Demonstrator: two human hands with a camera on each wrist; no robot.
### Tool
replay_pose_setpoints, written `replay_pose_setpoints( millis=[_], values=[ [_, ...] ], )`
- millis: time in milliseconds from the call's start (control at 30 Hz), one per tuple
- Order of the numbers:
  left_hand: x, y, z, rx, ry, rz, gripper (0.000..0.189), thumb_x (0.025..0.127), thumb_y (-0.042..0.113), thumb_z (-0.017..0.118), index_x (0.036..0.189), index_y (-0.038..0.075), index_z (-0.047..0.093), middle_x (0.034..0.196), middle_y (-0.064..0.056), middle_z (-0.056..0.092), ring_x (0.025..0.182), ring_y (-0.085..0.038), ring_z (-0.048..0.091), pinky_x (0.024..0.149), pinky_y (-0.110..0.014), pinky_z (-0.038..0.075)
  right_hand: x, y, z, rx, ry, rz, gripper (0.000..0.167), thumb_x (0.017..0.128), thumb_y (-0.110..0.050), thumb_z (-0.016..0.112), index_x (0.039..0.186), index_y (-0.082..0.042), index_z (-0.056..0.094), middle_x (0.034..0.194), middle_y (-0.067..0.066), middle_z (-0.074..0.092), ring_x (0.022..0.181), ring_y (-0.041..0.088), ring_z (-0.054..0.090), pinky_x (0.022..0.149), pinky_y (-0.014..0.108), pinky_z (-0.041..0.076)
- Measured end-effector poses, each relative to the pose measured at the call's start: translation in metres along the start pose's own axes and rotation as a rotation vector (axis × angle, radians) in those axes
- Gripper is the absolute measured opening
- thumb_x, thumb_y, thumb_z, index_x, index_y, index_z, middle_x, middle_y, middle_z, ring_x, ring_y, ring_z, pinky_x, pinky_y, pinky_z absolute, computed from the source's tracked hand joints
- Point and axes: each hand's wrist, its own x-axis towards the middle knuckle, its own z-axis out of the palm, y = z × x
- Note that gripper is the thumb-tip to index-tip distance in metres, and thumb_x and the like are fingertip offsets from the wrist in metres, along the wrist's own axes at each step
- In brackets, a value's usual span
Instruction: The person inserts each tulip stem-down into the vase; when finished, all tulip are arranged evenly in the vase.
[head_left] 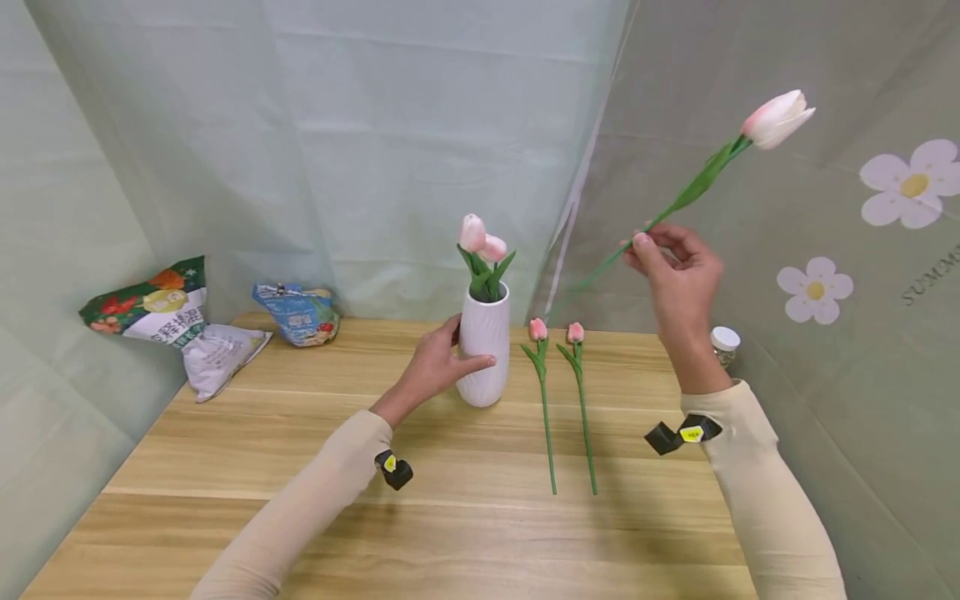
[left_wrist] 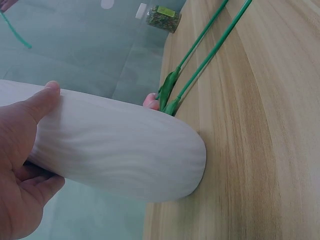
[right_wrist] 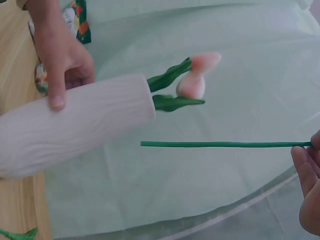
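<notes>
My left hand (head_left: 438, 362) grips the white ribbed vase (head_left: 483, 350) around its middle, thumb across the front and fingers behind. The vase stands upright on the table, and two pale pink tulips (head_left: 482, 237) with green leaves rise from its mouth. Up to the right, my right hand (head_left: 684, 271) pinches a pink-white tulip (head_left: 777, 121) by its green stem between thumb and fingers. That tulip tilts, bloom up and to the right; its bare stem end (right_wrist: 150, 144) points toward the vase side. Two more pink tulips (head_left: 546, 392) (head_left: 581, 392) lie side by side right of the vase.
On the wooden table (head_left: 450, 533), a green and white bag (head_left: 168, 312) and a blue bag (head_left: 300, 315) stand at the back left. A jar with a white lid (head_left: 724, 342) is at the back right. Fabric curtains (head_left: 420, 150) hang behind and beside the table.
</notes>
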Motion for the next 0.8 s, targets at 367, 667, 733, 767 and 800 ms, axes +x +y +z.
replay_pose_setpoints(
  millis=[367,667,733,767,800],
  values=[
    [-0.001,0.001,-0.001,-0.005,-0.001,-0.012,0.086,0.083,0.037,0.087,0.147,-0.002,0.045,0.139,-0.023,0.059,0.129,-0.035,0.059,0.105,-0.054,0.051,0.007,-0.010,0.022,0.057,0.012,-0.105,0.016,0.088,0.001,0.077,0.100,0.008,0.070,0.087,0.016,0.068,0.078,0.025,0.075,0.076,0.035,0.064],
    [0.000,0.000,0.000,-0.005,-0.006,-0.014,0.088,0.082,0.037,0.087,0.148,-0.002,0.044,0.141,-0.023,0.058,0.130,-0.036,0.059,0.105,-0.053,0.051,0.008,-0.007,0.038,0.061,0.015,-0.128,0.015,0.088,0.002,0.077,0.101,0.007,0.070,0.088,0.017,0.069,0.079,0.026,0.076,0.077,0.035,0.063],
    [0.000,0.000,0.000,-0.004,-0.006,-0.016,0.088,0.082,0.038,0.087,0.148,-0.002,0.044,0.141,-0.023,0.058,0.130,-0.036,0.059,0.105,-0.053,0.051,0.007,-0.006,0.040,0.076,0.018,-0.106,0.014,0.088,0.002,0.077,0.100,0.005,0.070,0.088,0.017,0.069,0.079,0.025,0.076,0.077,0.035,0.063],
    [0.000,0.000,0.000,-0.004,-0.006,-0.017,0.088,0.082,0.038,0.087,0.148,-0.002,0.044,0.141,-0.023,0.059,0.129,-0.035,0.059,0.105,-0.053,0.051,0.007,-0.005,0.041,0.081,0.020,-0.097,0.014,0.087,0.003,0.077,0.099,0.006,0.070,0.088,0.017,0.069,0.078,0.025,0.076,0.077,0.034,0.063],
    [0.000,0.000,0.000,-0.005,-0.007,-0.017,0.088,0.082,0.038,0.087,0.148,-0.001,0.045,0.140,-0.022,0.059,0.129,-0.035,0.059,0.105,-0.053,0.051,0.007,-0.004,0.042,0.092,0.022,-0.086,0.014,0.087,0.004,0.077,0.099,0.006,0.070,0.087,0.017,0.068,0.078,0.025,0.076,0.077,0.034,0.063]
  ],
)
